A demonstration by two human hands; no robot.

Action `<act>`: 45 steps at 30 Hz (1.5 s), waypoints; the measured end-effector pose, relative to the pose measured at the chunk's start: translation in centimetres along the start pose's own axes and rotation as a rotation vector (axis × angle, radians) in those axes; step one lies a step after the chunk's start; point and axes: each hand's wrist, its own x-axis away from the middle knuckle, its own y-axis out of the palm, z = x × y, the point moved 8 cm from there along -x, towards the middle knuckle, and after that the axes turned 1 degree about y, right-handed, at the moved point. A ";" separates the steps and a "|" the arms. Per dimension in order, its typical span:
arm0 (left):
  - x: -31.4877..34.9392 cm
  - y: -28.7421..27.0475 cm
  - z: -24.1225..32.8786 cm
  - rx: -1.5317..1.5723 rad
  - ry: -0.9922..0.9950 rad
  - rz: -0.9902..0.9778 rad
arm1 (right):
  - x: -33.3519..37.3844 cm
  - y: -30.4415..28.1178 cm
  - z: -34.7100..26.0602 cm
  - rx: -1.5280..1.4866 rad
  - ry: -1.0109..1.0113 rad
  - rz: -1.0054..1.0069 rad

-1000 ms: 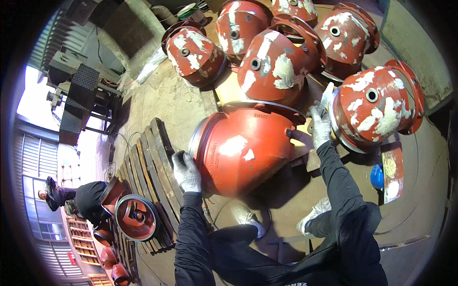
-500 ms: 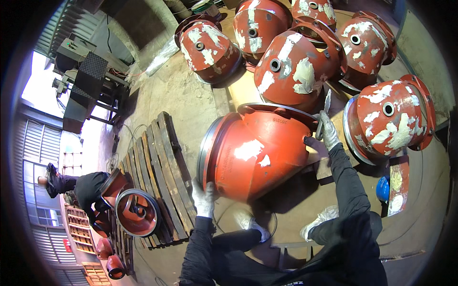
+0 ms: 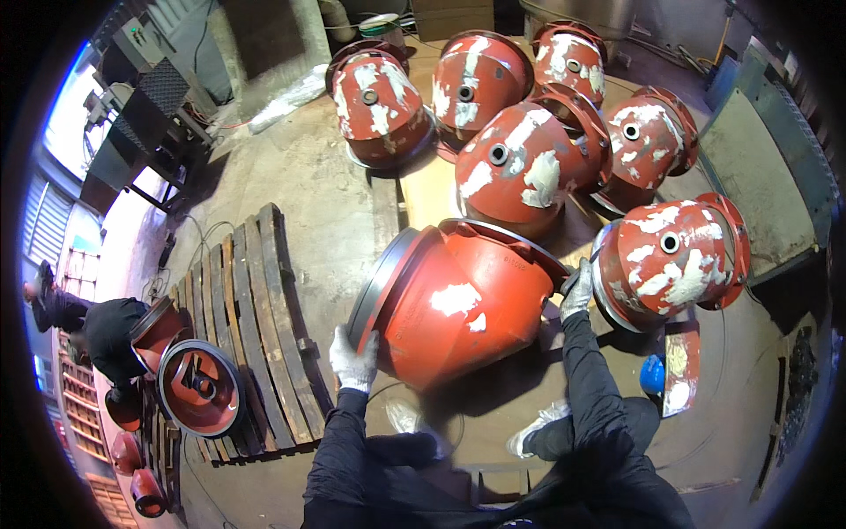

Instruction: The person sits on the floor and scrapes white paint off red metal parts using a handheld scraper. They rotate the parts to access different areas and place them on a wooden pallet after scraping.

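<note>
A large red flanged casting with pale filler patches leans tilted in front of me, its dark-rimmed wide end to the left. My left hand, in a whitish glove, is closed on that rim's lower edge. At the casting's right side, my gloved right hand is closed at the edge of the flange. Some of its fingers are hard to make out, and no blade shows clearly in it. Just right of this hand stands another patched red casting.
Several patched red castings stand beyond. A wooden pallet lies to the left, with an open-ended red casting at its edge. A person bends over there. A blue round object lies beside a filler-smeared board at right.
My view has shifted, so the scene sits differently. Both hands stay at the casting. A thin blade stood up at my right hand before; now it does not show clearly.
</note>
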 end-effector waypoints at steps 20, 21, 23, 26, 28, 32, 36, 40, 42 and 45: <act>3.8 -0.1 9.0 -0.217 0.091 -0.081 | -3.1 5.9 -4.8 0.809 -0.180 -0.139; 3.5 0.6 8.9 -0.226 0.045 -0.109 | -2.5 5.7 -6.6 0.819 -0.276 -0.196; 3.3 1.2 8.8 -0.224 0.015 -0.130 | -0.9 3.4 -10.2 0.836 -0.329 -0.177; 3.1 1.1 8.3 -0.103 -0.020 -0.087 | 2.8 -2.8 -17.1 0.428 -0.401 -0.302; 3.0 0.7 8.1 -0.174 0.024 -0.073 | 7.1 -11.3 -21.6 0.611 -0.670 -0.163; 2.3 1.4 5.5 -0.253 -0.039 -0.138 | 12.0 -32.7 -18.4 0.863 -0.489 0.240; 0.9 1.7 3.4 -0.076 0.033 -0.142 | 16.5 -51.0 -9.4 1.070 -0.140 0.495; 0.0 1.4 1.7 -0.242 0.066 -0.121 | 16.8 -59.4 -6.4 1.160 -0.129 0.570; -0.1 1.4 1.6 -0.252 0.067 -0.131 | 15.2 -60.4 -7.2 1.148 -0.252 0.545; 0.0 1.1 2.1 -0.307 0.011 -0.138 | 11.9 -61.4 -9.2 1.225 -0.265 0.570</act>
